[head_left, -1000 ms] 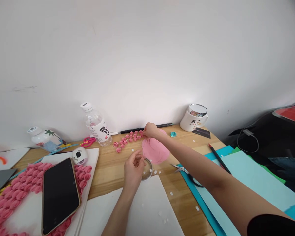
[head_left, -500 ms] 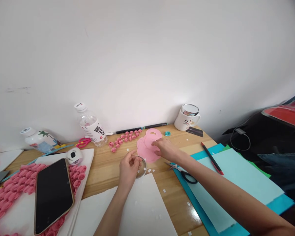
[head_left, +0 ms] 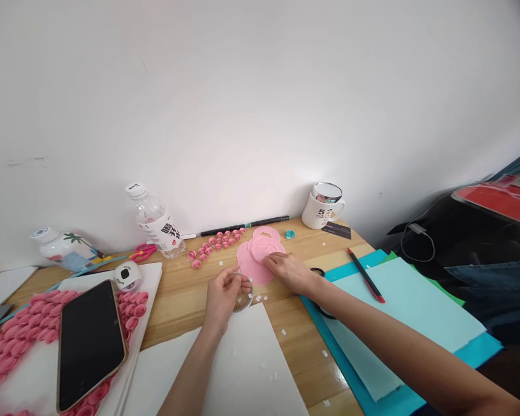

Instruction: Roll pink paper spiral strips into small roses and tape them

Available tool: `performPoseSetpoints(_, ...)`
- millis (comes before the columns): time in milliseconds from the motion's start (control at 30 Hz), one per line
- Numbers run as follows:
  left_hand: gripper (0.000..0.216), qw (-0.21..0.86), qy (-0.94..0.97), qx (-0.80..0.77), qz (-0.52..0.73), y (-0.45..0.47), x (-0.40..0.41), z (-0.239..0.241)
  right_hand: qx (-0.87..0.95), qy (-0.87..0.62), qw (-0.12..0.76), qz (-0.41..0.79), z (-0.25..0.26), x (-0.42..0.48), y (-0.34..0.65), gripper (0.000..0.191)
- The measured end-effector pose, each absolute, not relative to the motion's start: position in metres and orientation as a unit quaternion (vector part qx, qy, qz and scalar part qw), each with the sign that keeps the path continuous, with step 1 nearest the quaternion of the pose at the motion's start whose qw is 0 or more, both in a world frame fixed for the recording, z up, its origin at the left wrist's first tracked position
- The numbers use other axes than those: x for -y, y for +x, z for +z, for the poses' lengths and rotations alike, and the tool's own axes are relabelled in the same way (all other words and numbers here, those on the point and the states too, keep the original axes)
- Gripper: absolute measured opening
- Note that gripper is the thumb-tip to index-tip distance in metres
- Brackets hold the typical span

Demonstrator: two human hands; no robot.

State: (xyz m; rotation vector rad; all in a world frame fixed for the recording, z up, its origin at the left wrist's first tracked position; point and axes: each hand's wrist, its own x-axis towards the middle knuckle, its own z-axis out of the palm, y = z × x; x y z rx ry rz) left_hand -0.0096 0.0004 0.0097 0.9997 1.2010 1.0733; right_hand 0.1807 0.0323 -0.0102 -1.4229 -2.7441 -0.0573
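On the wooden counter (head_left: 177, 300), overlapping pink paper discs (head_left: 261, 248) just below frame centre should handle as light, flimsy and crease-prone, best held by an outer edge; closure of the adjacent right hand (head_left: 291, 271) and left hand (head_left: 222, 294) grips cannot be determined.

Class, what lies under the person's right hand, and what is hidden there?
Overlapping pink paper pieces lie partly under the right hand, with wooden tabletop showing on its near side. Whatever the hand covers cannot be seen, including whether it pinches a sheet.

The right hand (head_left: 291, 271) partly hides pink discs (head_left: 256, 253), its forearm (head_left: 372, 326) the scissors (head_left: 325, 314).
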Motion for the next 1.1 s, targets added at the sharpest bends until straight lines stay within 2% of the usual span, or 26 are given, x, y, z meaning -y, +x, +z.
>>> performPoseSetpoints(100,0.026,0.613,0.396,-0.499,0.467,-0.01,0.0,0.011,0.878,-0.474,0.058,-0.026,-0.012,-0.032,0.181,0.015)
performPoseSetpoints(233,0.037,0.688,0.335,-0.439,0.47,-0.009,-0.001,0.013,0.862,-0.474,0.182,-0.011,-0.006,-0.025,0.177,0.02)
performPoseSetpoints(367,0.047,0.737,0.31,-0.371,0.472,-0.009,-0.002,0.015,0.893,-0.375,0.249,0.018,0.007,-0.006,0.163,0.025)
performPoseSetpoints(500,0.027,0.729,0.316,-0.38,0.474,-0.011,-0.003,0.013,0.896,-0.308,0.317,0.05,0.008,0.006,0.153,0.032)
performPoseSetpoints(567,0.021,0.727,0.3,-0.389,0.48,-0.013,-0.004,0.011,0.859,-0.34,0.38,0.052,0.004,0.003,0.153,0.028)
performPoseSetpoints(700,0.021,0.73,0.277,-0.388,0.49,-0.016,-0.006,0.011,0.7,-0.507,0.502,0.028,-0.005,-0.014,0.163,0.02)
performPoseSetpoints(767,0.019,0.723,0.275,-0.397,0.494,-0.017,-0.007,0.011,0.651,-0.595,0.47,0.044,-0.011,-0.023,0.169,0.022)
performPoseSetpoints(833,0.017,0.72,0.27,-0.407,0.492,-0.017,-0.008,0.012,0.63,-0.667,0.391,0.074,-0.016,-0.027,0.174,0.026)
performPoseSetpoints(933,0.017,0.727,0.264,-0.419,0.476,-0.015,-0.007,0.013,0.644,-0.698,0.295,0.108,-0.021,-0.03,0.177,0.032)
performPoseSetpoints(1000,0.018,0.732,0.263,-0.424,0.464,-0.014,-0.007,0.014,0.656,-0.696,0.266,0.121,-0.022,-0.031,0.178,0.039)
performPoseSetpoints(1100,0.021,0.737,0.266,-0.43,0.449,-0.012,-0.006,0.015,0.635,-0.704,0.267,0.171,-0.02,-0.037,0.178,0.046)
